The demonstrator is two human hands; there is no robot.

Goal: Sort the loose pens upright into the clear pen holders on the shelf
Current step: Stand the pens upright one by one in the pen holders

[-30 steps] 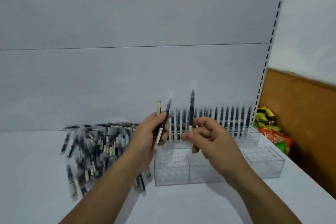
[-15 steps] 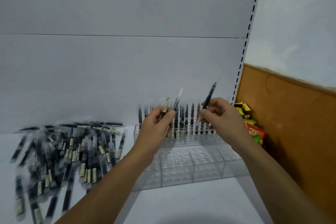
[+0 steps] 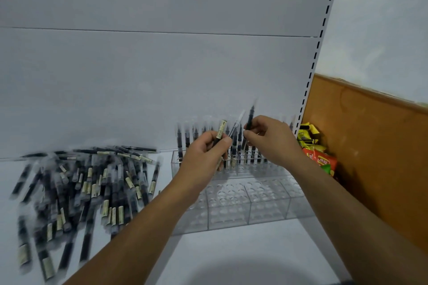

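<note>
On the white shelf (image 3: 243,257), at 9 o'clock, loose pens (image 3: 81,187) lie heaped (blurred, count unreadable). Clear pen holders (image 3: 247,203) stand at centre: the rear block carries upright pens (image 3: 186,137), while the front blocks show bare holes. The left hand (image 3: 203,155) grips two tilted pens (image 3: 221,131). The right hand (image 3: 273,141) pinches one dark pen (image 3: 250,118), near upright, above the rear block. A white back panel (image 3: 162,76) rises at 12 o'clock. A slotted upright (image 3: 317,53), brown board (image 3: 370,146) and snack packets (image 3: 319,159) sit at 3 o'clock.

The cream labels on the pens (image 3: 105,208) and the print on the red snack packet (image 3: 323,160) are too blurred to read.
</note>
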